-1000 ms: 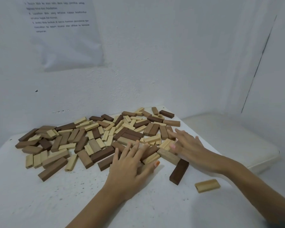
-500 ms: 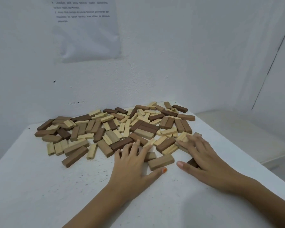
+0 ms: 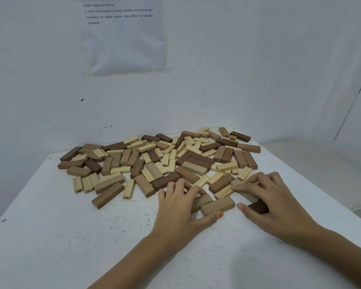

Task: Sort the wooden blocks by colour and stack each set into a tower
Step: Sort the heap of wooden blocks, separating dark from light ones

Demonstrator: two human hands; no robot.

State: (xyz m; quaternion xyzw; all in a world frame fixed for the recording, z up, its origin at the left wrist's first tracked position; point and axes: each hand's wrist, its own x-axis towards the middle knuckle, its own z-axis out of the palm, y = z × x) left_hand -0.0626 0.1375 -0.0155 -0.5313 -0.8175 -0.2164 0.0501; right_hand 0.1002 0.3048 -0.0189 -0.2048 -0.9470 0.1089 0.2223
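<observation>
Table (image 3: 50,236): white top, speckled with small dark marks, standing against a white wall.

Reference item: mid-brown block (image 3: 217,205), lying flat.

- Beyond the reference block: a pile of wooden blocks (image 3: 154,161) in pale, mid-brown and dark shades, mixed together. Most lie flat and a few overlap.
- Touching its left end: a second mid-brown block (image 3: 202,200), with the fingers of the left hand (image 3: 179,207) resting on it.
- Just right of it: a dark block (image 3: 257,207), held between the thumb and curled fingers of the right hand (image 3: 279,205).
- Well left of it: a long mid-brown block (image 3: 107,195), at the near edge of the pile.
</observation>
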